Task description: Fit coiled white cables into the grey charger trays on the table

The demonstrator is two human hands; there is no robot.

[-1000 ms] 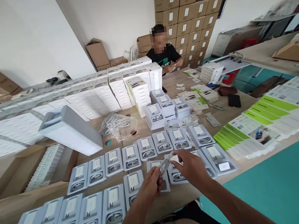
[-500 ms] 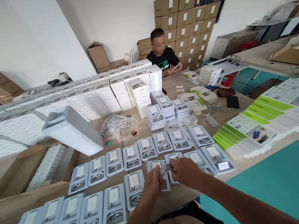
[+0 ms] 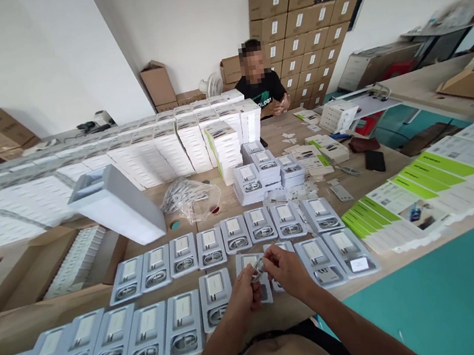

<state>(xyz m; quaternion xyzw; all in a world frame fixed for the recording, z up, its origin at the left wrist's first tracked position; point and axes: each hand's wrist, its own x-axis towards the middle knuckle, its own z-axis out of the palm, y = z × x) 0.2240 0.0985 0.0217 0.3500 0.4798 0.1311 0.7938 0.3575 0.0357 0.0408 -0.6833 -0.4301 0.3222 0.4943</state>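
Between my two hands is a coiled grey cable (image 3: 257, 269), held above a plastic tray (image 3: 248, 259). My left hand (image 3: 245, 290) grips the coil from the left, and my right hand (image 3: 286, 270) pinches its other side. Partly hidden under my hands, that tray and the one to its right hold white blocks. Beside my left hand lies a tray with a white adapter (image 3: 214, 284) and a coiled cable in its round hollow. To the right of my right hand, a tray (image 3: 320, 259) holds an adapter and a small printed card (image 3: 326, 274).
Rows of filled trays (image 3: 183, 324) cover the near table. Stacked trays (image 3: 249, 184), a plastic bag of cables (image 3: 187, 198) and white boxes (image 3: 164, 152) stand behind. Green-and-white packaging sleeves (image 3: 418, 194) lie right. A co-worker (image 3: 260, 84) sits across the table.
My hands have drawn closer together around the cable coil, and my right hand has shifted slightly. The co-worker's hands have lowered. The view has moved a little.
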